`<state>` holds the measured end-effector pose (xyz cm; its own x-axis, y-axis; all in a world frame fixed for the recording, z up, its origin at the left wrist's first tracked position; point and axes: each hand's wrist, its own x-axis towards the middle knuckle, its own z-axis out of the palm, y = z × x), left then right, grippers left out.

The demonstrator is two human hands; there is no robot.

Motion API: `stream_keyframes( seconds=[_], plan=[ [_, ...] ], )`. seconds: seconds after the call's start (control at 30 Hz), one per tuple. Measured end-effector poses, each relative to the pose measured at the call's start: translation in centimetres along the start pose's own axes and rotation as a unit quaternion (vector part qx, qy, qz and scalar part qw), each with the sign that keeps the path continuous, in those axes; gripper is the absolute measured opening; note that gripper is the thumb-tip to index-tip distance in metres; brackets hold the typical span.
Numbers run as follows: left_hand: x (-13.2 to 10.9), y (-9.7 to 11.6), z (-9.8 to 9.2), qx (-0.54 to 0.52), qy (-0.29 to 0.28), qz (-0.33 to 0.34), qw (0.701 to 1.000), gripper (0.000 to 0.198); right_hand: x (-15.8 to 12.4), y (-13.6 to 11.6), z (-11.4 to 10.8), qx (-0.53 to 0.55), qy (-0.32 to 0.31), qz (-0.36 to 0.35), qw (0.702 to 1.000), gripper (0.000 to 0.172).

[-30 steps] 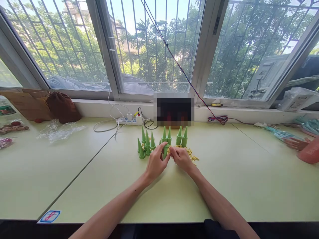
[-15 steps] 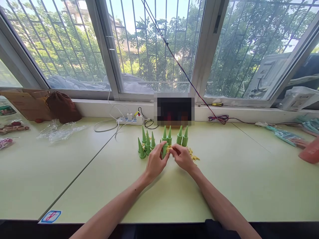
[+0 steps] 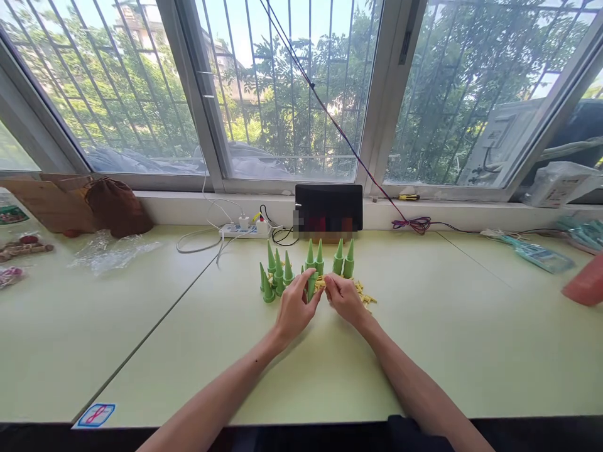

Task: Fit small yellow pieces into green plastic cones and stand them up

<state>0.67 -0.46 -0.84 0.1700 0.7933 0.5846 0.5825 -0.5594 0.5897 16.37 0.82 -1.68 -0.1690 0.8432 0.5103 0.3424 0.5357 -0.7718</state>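
Observation:
My left hand (image 3: pixel 294 304) is closed around a green cone-tipped piece (image 3: pixel 311 286), which stands upright between thumb and fingers. Just to its right, my right hand (image 3: pixel 346 299) makes a pinch, fingertips a small gap from the green piece. Whatever sits in that pinch is too small to make out. Small yellow pieces (image 3: pixel 365 294) lie loose behind and beside my right hand. Several like green cones stand around: a cluster (image 3: pixel 279 276) left of my left hand, a pair (image 3: pixel 315 258) behind it, and another pair (image 3: pixel 343 258) behind my right hand.
A dark screen (image 3: pixel 330 208) stands at the back, with a white power strip (image 3: pixel 252 232) and cables to its left. Farther left are a brown bag (image 3: pixel 117 207) and clear plastic (image 3: pixel 108 251). A red object (image 3: pixel 584 281) is at the right edge.
My right fingertips have drawn slightly back from the green piece. My left hand keeps its hold. What look like fingers beside the red object at far right no longer show.

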Motion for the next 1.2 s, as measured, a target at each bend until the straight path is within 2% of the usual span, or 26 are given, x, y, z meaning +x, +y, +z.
stream_keyframes(
  seconds=[0.13,0.23,0.5,0.73,0.9,1.1,1.2],
  plan=[
    [-0.02,-0.12,-0.09,-0.001,0.006,-0.011,1.000,0.040,-0.01,-0.25,-0.06,0.002,-0.007,-0.017,1.000,0.018],
    [-0.03,-0.33,-0.09,0.000,0.011,-0.011,1.000,0.041,0.02,-0.15,0.02,-0.001,-0.009,-0.026,1.000,0.014],
    [-0.06,-0.66,-0.06,-0.003,-0.002,0.005,1.000,0.039,0.06,0.08,0.02,-0.002,-0.008,-0.024,1.000,0.016],
    [-0.06,-0.52,-0.05,0.008,-0.002,0.029,1.000,0.037,0.14,-0.12,-0.10,-0.056,-0.003,-0.037,0.998,0.033],
    [-0.14,-0.33,0.01,0.006,-0.002,0.027,1.000,0.037,0.18,0.25,-0.05,-0.067,-0.004,-0.046,0.997,0.038],
    [-0.07,-0.35,-0.02,0.004,-0.002,0.013,1.000,0.037,0.03,0.03,-0.11,-0.049,0.001,-0.034,0.998,0.038],
    [-0.02,-0.33,-0.07,-0.001,0.004,0.010,1.000,0.035,-0.09,-0.31,-0.13,-0.015,0.005,-0.024,1.000,0.027]
  ],
)
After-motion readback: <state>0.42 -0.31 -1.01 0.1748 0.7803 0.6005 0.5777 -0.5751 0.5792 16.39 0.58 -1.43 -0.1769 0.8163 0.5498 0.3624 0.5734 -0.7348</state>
